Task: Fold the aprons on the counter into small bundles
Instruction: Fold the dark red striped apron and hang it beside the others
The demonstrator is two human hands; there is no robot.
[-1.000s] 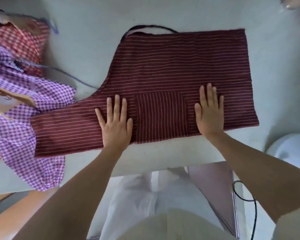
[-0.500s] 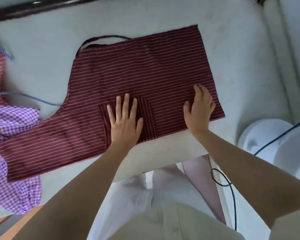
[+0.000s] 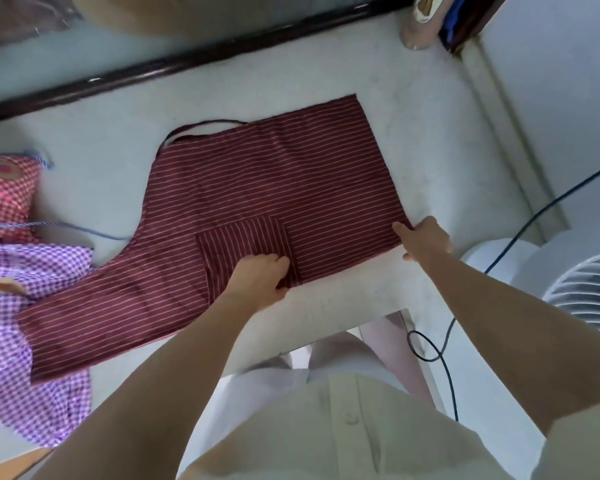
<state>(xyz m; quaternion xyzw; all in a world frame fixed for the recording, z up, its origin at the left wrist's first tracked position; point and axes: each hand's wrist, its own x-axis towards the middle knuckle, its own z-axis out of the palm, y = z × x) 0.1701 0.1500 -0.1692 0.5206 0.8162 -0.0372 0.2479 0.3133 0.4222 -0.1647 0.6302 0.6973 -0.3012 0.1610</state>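
A dark red apron [image 3: 257, 188] with thin white stripes lies flat on the white counter [image 3: 430, 140], folded in half, its neck loop at the far edge. My left hand [image 3: 260, 278] grips the near edge of the apron by the pocket, fingers curled into the cloth. My right hand [image 3: 421, 239] pinches the near right corner of the apron. A purple checked apron [image 3: 21, 341] lies crumpled at the left, partly under the red one. Behind it sits a red checked apron [image 3: 7, 192].
A dark window frame [image 3: 187, 60] runs along the counter's far edge. A white fan [image 3: 589, 292] stands at the right beside the counter, with a black cable [image 3: 447, 341] trailing down near my right arm. A bottle [image 3: 420, 26] stands at the far right corner.
Both hands lay flat on the apron a second ago. They have slid to its near edge and curled onto the cloth, the right one at the corner. The view has tilted.
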